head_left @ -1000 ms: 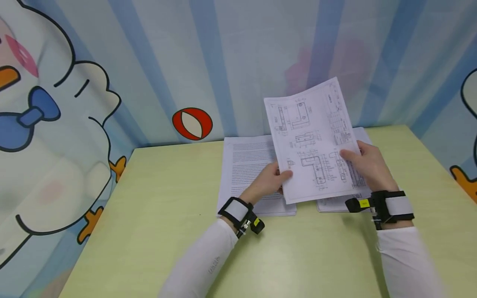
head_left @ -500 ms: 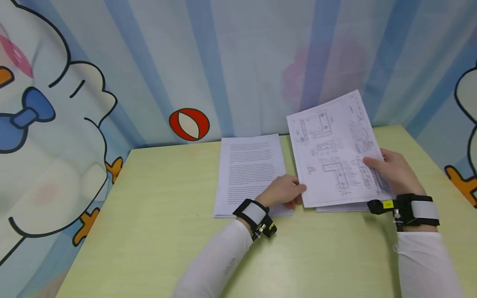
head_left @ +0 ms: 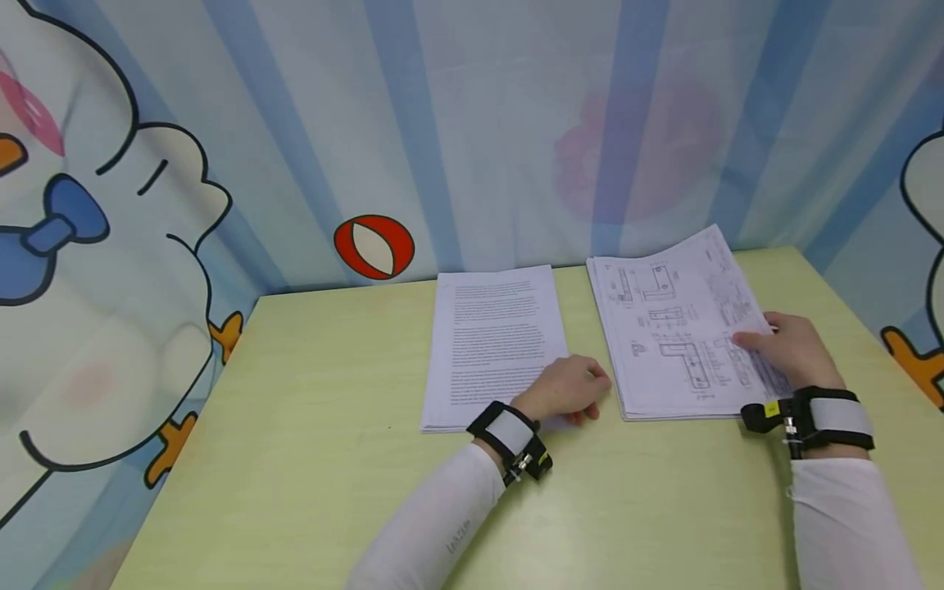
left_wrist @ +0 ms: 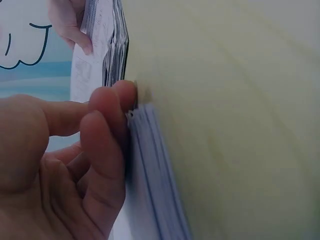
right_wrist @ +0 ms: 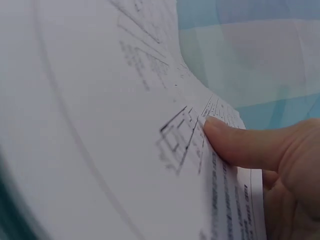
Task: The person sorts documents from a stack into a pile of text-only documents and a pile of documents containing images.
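Over the right-hand paper stack (left_wrist: 116,57), my right hand (head_left: 796,351) pinches the right edge of a sheet with line drawings (head_left: 674,319). The thumb lies on the printed face; the fingers are behind the paper. The sheet's far right corner bows upward, while its near left part lies over the stack. My left hand (head_left: 564,387) holds nothing, its fingers loosely curled, between the two stacks. It overlaps the near right corner of a stack of text pages (head_left: 494,336). In the left wrist view its fingertips are right beside that stack's edge (left_wrist: 155,170).
A pale yellow-green table (head_left: 332,369) bears both stacks, with a narrow strip of tabletop between them. Behind it hangs a blue striped curtain (head_left: 501,123) with cartoon figures and a red ball print (head_left: 374,247).
The drawing sheet has moved right and down onto the right stack, still pinched by the right hand. The left hand has let go of the sheet's left edge.
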Available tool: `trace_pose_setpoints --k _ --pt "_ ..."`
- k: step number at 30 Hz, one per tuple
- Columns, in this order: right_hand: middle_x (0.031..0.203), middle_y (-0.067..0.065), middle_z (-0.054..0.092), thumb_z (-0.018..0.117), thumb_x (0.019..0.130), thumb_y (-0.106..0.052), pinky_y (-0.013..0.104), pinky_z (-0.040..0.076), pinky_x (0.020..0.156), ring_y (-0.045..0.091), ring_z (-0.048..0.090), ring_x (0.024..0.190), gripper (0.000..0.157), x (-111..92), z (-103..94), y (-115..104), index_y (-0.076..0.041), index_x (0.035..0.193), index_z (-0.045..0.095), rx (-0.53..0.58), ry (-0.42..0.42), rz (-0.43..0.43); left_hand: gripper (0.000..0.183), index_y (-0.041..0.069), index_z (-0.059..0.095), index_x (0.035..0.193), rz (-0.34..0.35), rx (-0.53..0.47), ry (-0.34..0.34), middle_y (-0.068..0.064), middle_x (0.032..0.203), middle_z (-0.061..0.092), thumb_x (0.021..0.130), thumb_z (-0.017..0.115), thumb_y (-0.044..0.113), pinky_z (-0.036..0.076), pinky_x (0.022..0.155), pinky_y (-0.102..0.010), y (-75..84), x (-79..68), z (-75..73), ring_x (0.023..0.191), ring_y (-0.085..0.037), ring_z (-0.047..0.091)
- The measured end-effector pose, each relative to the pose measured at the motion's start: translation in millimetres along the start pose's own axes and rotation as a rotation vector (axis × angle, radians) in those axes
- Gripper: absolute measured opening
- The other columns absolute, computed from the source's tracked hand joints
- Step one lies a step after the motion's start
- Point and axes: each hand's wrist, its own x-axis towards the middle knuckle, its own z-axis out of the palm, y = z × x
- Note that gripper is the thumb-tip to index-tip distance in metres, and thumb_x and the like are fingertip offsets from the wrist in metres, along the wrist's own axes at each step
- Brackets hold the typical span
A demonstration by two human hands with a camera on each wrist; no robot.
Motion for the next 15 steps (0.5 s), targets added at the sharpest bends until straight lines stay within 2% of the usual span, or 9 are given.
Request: trace_pose_setpoints --k 4,9,12,15 --pt "0.085 0.024 0.063 0.058 0.097 -0.015 0.029 0.05 0.046 0.022 0.062 0.06 0.05 4 4.7 2 0.019 0.129 0.042 -0.056 0.045 -0.009 0.017 0.018 0.065 0.109 0.024 0.038 -0.011 0.005 0.058 0.063 0.101 0.054 0.028 0.04 0.041 -0.019 2.0 -1.5 2.9 0.041 -0.011 0.055" --pt "0.099 0.035 0.058 0.059 0.095 -0.015 0.026 0.046 0.045 0.028 0.062 0.065 0.057 6 9.7 0 0.021 0.134 0.038 -0.143 0.101 0.012 0.019 0.018 0.065 0.112 0.034 0.057 -0.009 0.005 0.059 0.063 0.101 0.055 0.029 0.039 0.041 -0.019 6.2 -4.1 5.6 0.041 -0.011 0.053" --pt "0.103 0.037 0.055 0.059 0.095 -0.017 0.026 0.044 0.045 0.032 0.061 0.067 0.06 5 10.4 -2 0.022 0.134 0.037 -0.214 0.122 0.019 0.021 0.018 0.064 0.114 0.027 0.061 -0.007 0.004 0.06 0.062 0.101 0.055 0.031 0.039 0.04 -0.019 8.5 -5.9 7.4 0.04 -0.01 0.051" --pt "0.112 0.04 0.053 0.059 0.095 -0.019 0.038 0.048 0.053 0.042 0.06 0.076 0.062 4 10.5 -4 0.021 0.136 0.035 -0.276 0.143 0.034 0.021 0.019 0.064 0.115 0.022 0.076 -0.005 0.005 0.06 0.062 0.101 0.055 0.032 0.04 0.04 -0.02 9.3 -7.5 8.7 0.039 -0.01 0.049"
